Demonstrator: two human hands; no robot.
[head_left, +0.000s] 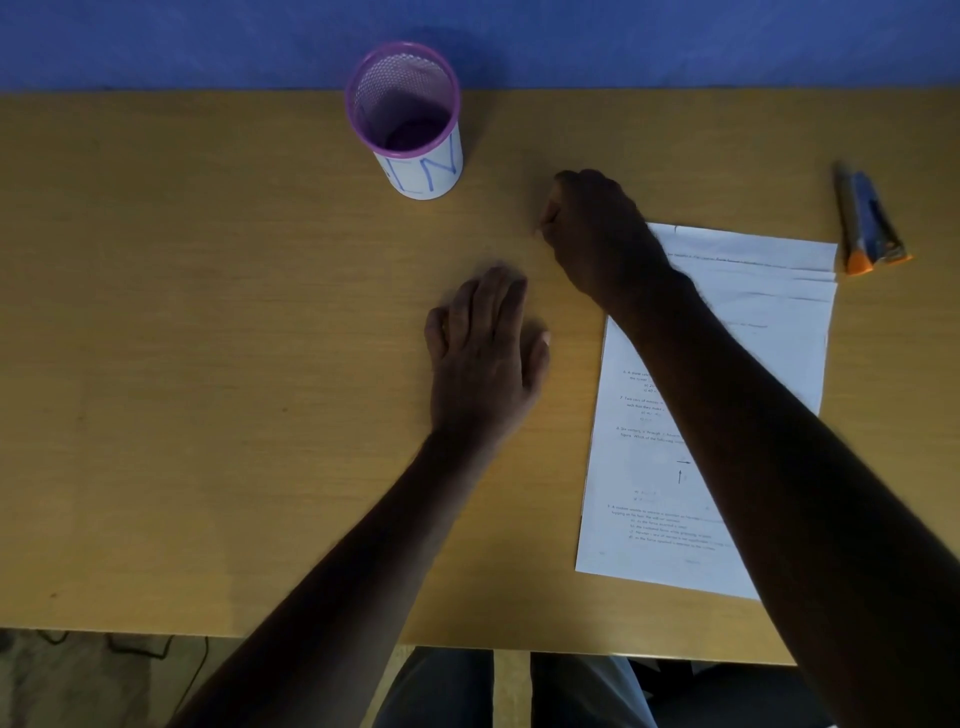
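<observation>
So far little looks done, judging by how things lie. One wooden desk (208, 364) carries everything. On its right half lies one printed sheet (753, 312) of numbered questions, flat apart from creases near its far edge, with the right forearm crossing it.

Two bare hands are in view. The left hand (485, 358) lies palm down on the bare wood near the middle of the desk, just left of the sheet. Its fingers are straight and close together, and it holds nothing. The right hand (597, 239) is just past the sheet's far-left corner, between the sheet and the holder. Its fingers are curled under into a fist and nothing shows between them, though anything small tucked beneath would be hidden from this angle.

One purple mesh pen holder (423, 174) stands upright at the far edge, left of the right hand and apart from it. A white paper label with blue lettering wraps its lower part, and as far as the dark inside shows, it is empty.

Two markers lie side by side at the far right, just beyond the sheet's corner and well apart from both hands. One is a grey-bodied marker (847, 208) and one a blue-bodied marker (875, 213), each with an orange end toward the person.

If the work is to stow them in the holder, I judge that both are still to be picked up and dropped in.
</observation>
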